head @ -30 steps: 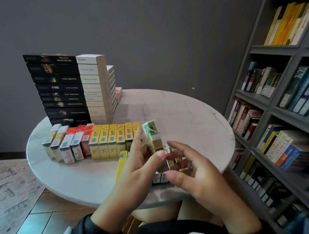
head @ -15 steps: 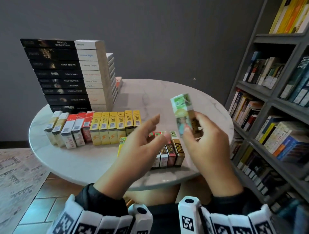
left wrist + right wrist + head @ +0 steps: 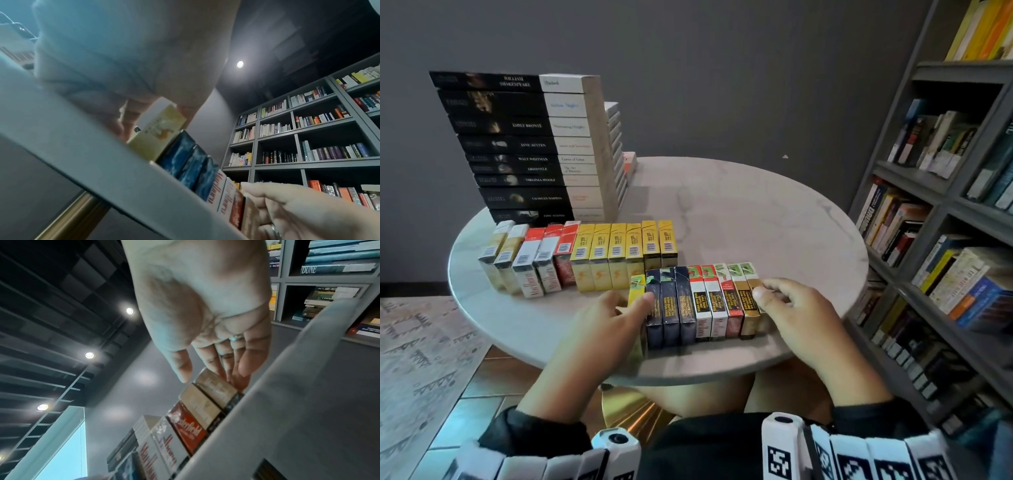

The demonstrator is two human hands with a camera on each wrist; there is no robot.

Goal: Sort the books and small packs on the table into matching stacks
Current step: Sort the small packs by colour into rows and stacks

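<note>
My left hand rested with straight fingers against the yellow pack at the near row's left end. My right hand pressed loosely extended fingers on the gold pack at the right end, on the round marble table.

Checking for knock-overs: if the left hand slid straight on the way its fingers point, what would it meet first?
Probably the back-row yellow packs, just beyond the left hand; depth is unclear.
</note>
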